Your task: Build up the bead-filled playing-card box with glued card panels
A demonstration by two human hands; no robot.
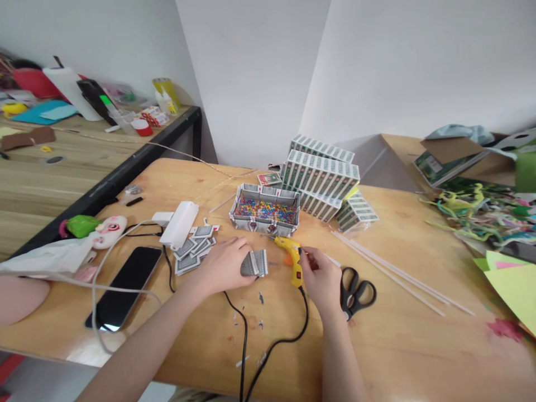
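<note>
My left hand [228, 261] is closed on a folded playing card [254, 263] with a grey patterned back, held just over the table. The fingers of my right hand [324, 279] are bent in against the back of a yellow glue gun [293, 262]. Its nozzle points up and left, and a black cord runs from its handle. Beyond both hands stands a box built of playing cards [264, 226], filled with small colourful beads. More folded cards [193, 251] lie in a loose pile left of my left hand.
Black-handled scissors [355, 293] lie right of my right hand, near long clear glue sticks [397, 273]. Stacked card packs [320, 173] stand behind the box. A phone [125, 287], a white power strip [180, 225] and cables occupy the left. Coloured paper [511, 285] lies far right.
</note>
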